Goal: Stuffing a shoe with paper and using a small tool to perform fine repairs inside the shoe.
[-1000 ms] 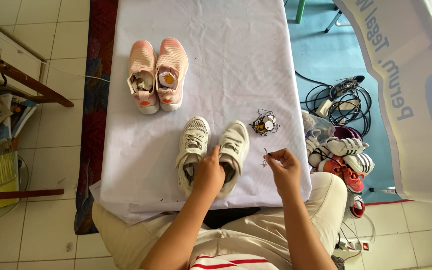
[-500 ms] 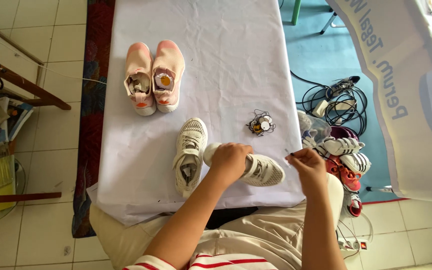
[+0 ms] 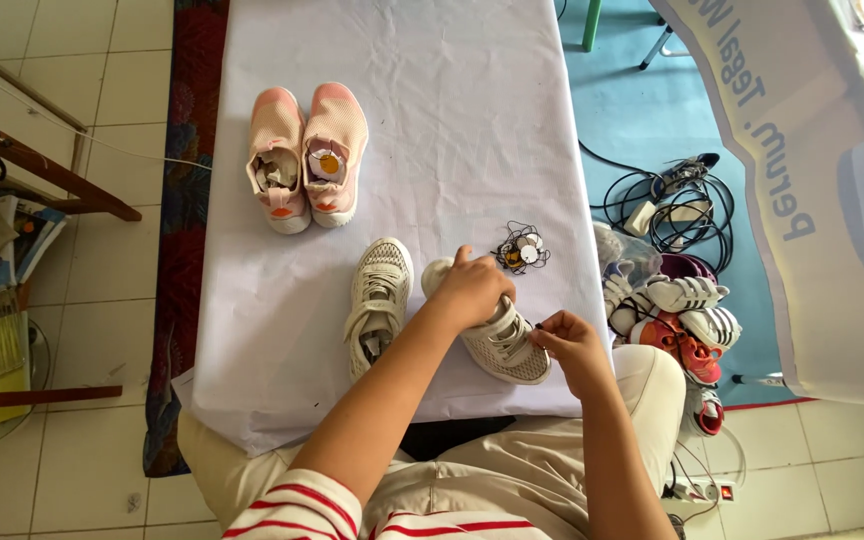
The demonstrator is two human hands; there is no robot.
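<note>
Covering the desk [image 3: 252, 350] is a pale sheet with pink sneakers [image 3: 307, 160] at its far end. Nearer, the left hand [image 3: 472, 290] clenches a white shoe [image 3: 507, 345] turned sideways (its mate [image 3: 377, 300] lies alongside), while the right hand [image 3: 572, 345] pinches something small at its heel, seemingly attaching a tag; next calls for steadying the shoe.

A pair of pink shoes [image 3: 307, 160] stands side by side at the far part of the table, with paper stuffed inside them. A white cloth [image 3: 392, 90] covers the table. A little bunch of round tags on black strings [image 3: 519, 250] lies on the cloth. On the blue floor at the right, black cables [image 3: 674, 210] lie in a loop. Near them sits a heap of shoes [image 3: 677, 315], some white with black stripes, some red. A big white banner [image 3: 812, 190] hangs at the right. A wooden stand [image 3: 22, 150] is at the left, on the tiled floor [image 3: 82, 460].
</note>
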